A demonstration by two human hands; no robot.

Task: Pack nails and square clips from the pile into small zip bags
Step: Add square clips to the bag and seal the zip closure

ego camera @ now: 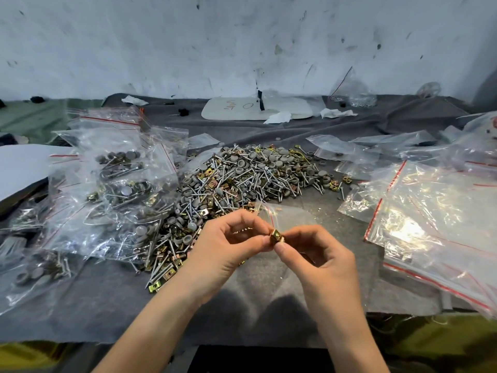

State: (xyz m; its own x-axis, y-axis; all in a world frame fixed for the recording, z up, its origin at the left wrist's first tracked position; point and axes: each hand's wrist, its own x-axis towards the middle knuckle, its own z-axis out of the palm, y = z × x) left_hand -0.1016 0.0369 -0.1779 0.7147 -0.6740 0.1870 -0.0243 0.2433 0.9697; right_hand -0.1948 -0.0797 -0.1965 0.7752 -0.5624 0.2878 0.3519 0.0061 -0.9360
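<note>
Square clip [277, 236], brass-coloured, is pinched btwn the fingertips of both hands. In the head view it is mid-frame, lifted off the grey cloth [269, 292], just on the near side of the pile [250, 173] of nails and clips. Left hand [228, 246]: fingers curled, thumb + index tips closed on the clip's left side. Right hand [322, 254]: same, thumb low and index on top, on the clip's right side. Small zip bag [290, 215] sits right behind the clip w/ its red zip strip running diagonally down toward it; which hand has hold of the bag I can't tell. Key relation: the bag's strip end lies just beyond the clip, away from the person. Next move is prob. a short push forward into the mouth. Whether the mouth is open can't be told. Filled bags [121, 168] lie left of the pile, empty bags [435, 211] to the right.
</note>
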